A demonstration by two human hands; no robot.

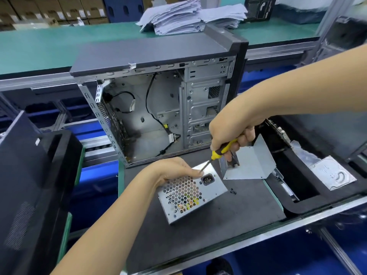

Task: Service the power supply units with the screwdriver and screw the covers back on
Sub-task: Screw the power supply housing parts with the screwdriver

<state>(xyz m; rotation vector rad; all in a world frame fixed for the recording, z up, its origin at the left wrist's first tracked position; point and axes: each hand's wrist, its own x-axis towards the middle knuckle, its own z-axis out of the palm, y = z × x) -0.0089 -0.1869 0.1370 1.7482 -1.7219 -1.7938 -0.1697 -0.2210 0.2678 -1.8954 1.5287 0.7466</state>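
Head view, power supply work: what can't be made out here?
- Screwdriver tip: too small and partly behind the left hand to tell whether it sits in a screw.
- Power supply top edge: hidden under the left hand.
- Loose screws: too small to count.
- Metal cover near corner: hidden by the right hand.
- Left-side case: cut off by the frame edge.

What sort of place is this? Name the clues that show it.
Probably a computer repair or assembly line: an opened PC case stands on the bench, a power supply is under a screwdriver, and boxes are stacked behind.
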